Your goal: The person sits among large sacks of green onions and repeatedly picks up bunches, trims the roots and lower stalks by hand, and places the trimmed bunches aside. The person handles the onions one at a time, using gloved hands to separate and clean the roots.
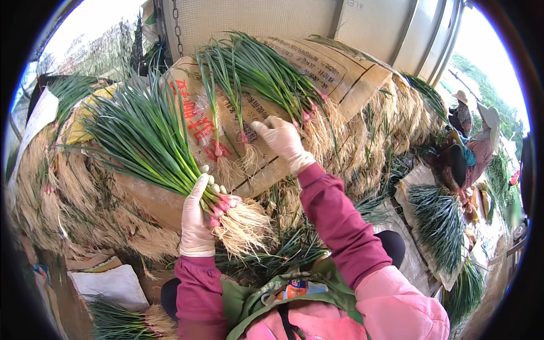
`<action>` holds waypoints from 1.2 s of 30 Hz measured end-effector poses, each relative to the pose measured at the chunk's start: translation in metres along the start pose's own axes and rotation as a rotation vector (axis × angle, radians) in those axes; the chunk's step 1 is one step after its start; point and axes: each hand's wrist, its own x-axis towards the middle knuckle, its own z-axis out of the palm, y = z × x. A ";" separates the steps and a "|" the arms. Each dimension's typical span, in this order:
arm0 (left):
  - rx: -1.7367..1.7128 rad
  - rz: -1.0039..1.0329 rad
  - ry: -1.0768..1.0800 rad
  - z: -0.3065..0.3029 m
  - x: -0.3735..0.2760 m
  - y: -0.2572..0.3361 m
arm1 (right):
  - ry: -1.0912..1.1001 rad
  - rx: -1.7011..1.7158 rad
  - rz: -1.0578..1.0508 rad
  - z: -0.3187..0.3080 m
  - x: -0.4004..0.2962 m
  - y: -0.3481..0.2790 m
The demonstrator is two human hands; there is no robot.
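Observation:
My left hand [197,221], in a pale thin glove, grips a thick bunch of spring onions [157,148] just above the pink bulbs. Its leaves fan out to the upper left, and the pale roots hang to the right. My right hand [282,140], also gloved, is over a brown printed sack [259,178] with its fingers apart and partly bent; nothing shows in it. Left of it lie two thin spring onions [243,127] [216,136], roots towards me. Beyond my right fingers a larger pile of spring onions [267,72] rests on the sack.
Under the sack is a large heap of rooted spring onions [80,182]. A metal panel wall [272,21] with a chain [176,29] stands behind. More bunches lie low left [123,318] and at right [437,225]. Two people in hats [480,148] sit at right.

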 end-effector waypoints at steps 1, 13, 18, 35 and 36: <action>0.018 0.033 0.006 0.004 0.000 0.000 | 0.036 -0.099 -0.022 0.007 -0.005 -0.014; 0.246 0.037 0.021 0.031 0.032 0.031 | 0.093 0.650 0.035 0.082 0.000 -0.015; 0.270 -0.011 0.121 0.030 0.026 0.013 | -0.152 0.382 0.043 0.092 -0.016 -0.021; 0.371 -0.225 0.050 0.019 -0.005 -0.034 | -0.239 0.534 -0.154 0.032 -0.078 -0.017; 0.376 -0.222 0.060 0.017 -0.006 -0.036 | -0.232 0.559 -0.148 0.039 -0.074 -0.026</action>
